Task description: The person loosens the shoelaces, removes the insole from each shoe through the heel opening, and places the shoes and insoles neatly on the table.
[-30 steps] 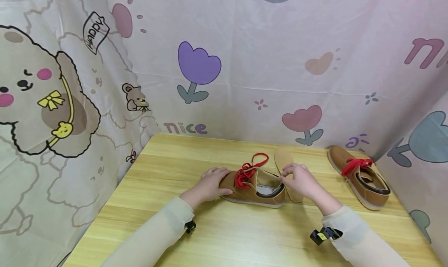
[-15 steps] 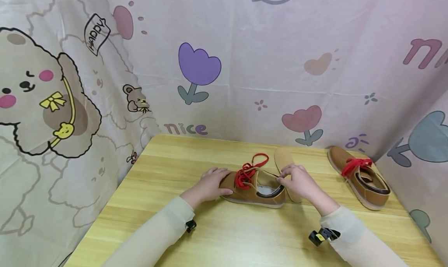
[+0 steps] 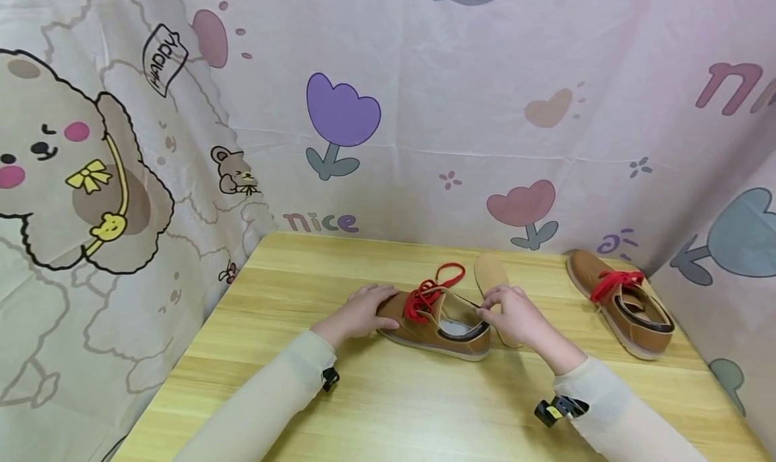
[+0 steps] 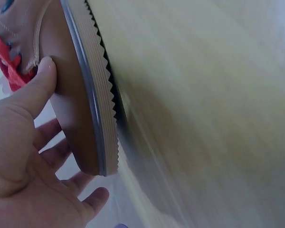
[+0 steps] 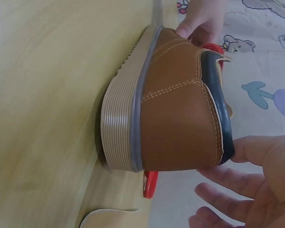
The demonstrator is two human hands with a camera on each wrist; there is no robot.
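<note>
A brown leather shoe [image 3: 418, 332] lies sideways at mid-table, its toe to the left. Its red laces [image 3: 422, 303] are loose, with one loop trailing behind. My left hand [image 3: 360, 312] grips the toe end; the left wrist view shows the thumb [image 4: 46, 76] on one side and the fingers beyond the other. At the heel, my right hand [image 3: 515, 316] pinches the dark collar [image 5: 217, 102] between thumb and forefinger, the other fingers loose. A tan insole [image 3: 490, 272] lies on the table behind the heel, partly hidden by the right hand.
A matching shoe [image 3: 647, 334] with tied red laces [image 3: 612, 283] stands at the right side of the wooden table [image 3: 273, 381]. Printed cloth [image 3: 418, 112] hangs behind the table and along both sides.
The shoe has shifted slightly left, its toe swinging a little away from me, with both hands still on it. The insole and the other shoe stay in place.
</note>
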